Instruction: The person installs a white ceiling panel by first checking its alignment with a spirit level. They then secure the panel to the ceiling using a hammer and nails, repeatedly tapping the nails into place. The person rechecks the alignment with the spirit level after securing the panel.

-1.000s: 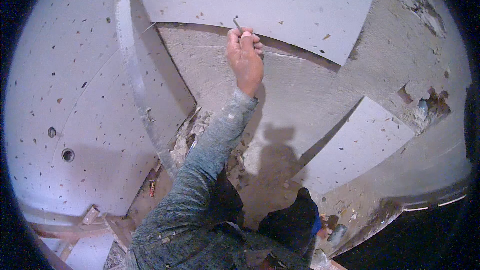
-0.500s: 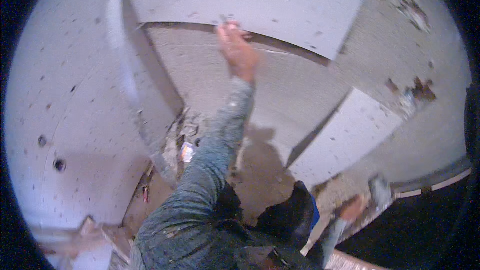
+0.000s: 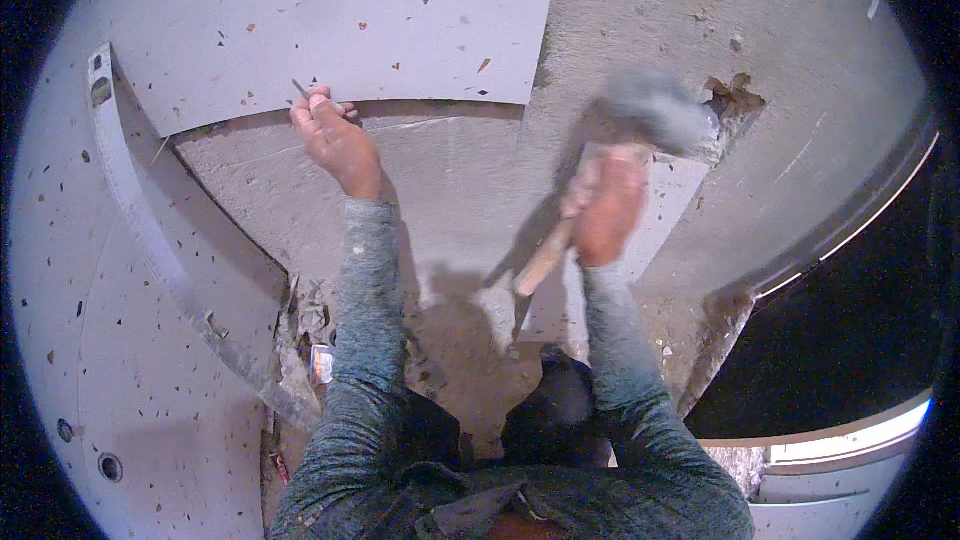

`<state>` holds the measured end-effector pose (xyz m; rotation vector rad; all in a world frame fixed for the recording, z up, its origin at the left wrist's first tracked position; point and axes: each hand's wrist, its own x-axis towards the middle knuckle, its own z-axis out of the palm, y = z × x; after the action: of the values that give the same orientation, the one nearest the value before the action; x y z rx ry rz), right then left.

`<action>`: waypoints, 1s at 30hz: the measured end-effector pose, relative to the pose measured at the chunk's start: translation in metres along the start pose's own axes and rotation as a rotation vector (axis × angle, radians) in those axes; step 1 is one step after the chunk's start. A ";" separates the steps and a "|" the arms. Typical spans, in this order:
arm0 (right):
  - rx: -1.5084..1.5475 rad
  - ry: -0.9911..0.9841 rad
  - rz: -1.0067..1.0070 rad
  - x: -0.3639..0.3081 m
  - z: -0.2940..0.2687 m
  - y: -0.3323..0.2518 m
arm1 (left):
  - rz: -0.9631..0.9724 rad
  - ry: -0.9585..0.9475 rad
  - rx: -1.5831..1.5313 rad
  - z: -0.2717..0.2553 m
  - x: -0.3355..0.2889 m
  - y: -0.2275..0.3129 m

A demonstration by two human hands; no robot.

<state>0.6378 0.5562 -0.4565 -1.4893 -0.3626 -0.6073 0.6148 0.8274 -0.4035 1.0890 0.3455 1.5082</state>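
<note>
My left hand (image 3: pixel 340 148) is closed, its fingertips pinching a thin, dark, nail-like piece (image 3: pixel 300 90). They are at the lower edge of a pale speckled slab (image 3: pixel 390 30), where a dark gap shows beneath the edge. In my right hand (image 3: pixel 608 208) is a mallet with a wooden handle (image 3: pixel 545 258) and a bulky grey head (image 3: pixel 655 108). The mallet's head is smeared by motion. It is held up to the right of the slab, over a narrower cut slab piece (image 3: pixel 660 210).
A long spirit level (image 3: pixel 150 230) rests along the edge of the large speckled slab surface (image 3: pixel 60 270) at left, which has a round hole (image 3: pixel 110 467). Rubble and a small printed packet (image 3: pixel 322 364) lie beside my left arm. A broken hole (image 3: pixel 735 100) is at upper right.
My right hand has raised the mallet from the lower right to the upper middle right. The view has shifted right; my left hand remains at the slab's edge with the thin piece.
</note>
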 end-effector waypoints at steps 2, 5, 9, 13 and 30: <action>-0.080 -0.195 -0.014 -0.013 0.022 -0.010 | -0.007 -0.002 -0.016 -0.002 0.000 -0.003; -0.001 -0.340 0.115 -0.019 0.022 -0.046 | 0.022 -0.019 -0.037 -0.006 0.002 -0.001; 0.483 -0.006 0.221 -0.015 0.025 -0.058 | 0.009 -0.029 -0.045 -0.004 0.004 -0.001; 0.167 -0.180 0.092 -0.023 0.036 -0.032 | -0.011 -0.035 -0.053 -0.004 0.003 -0.003; -0.202 -0.071 -0.140 -0.003 0.024 0.004 | 0.046 -0.068 0.013 -0.011 0.003 -0.001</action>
<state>0.6413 0.5803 -0.4597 -1.6919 -0.4746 -0.7198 0.6070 0.8346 -0.4086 1.1624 0.2848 1.5075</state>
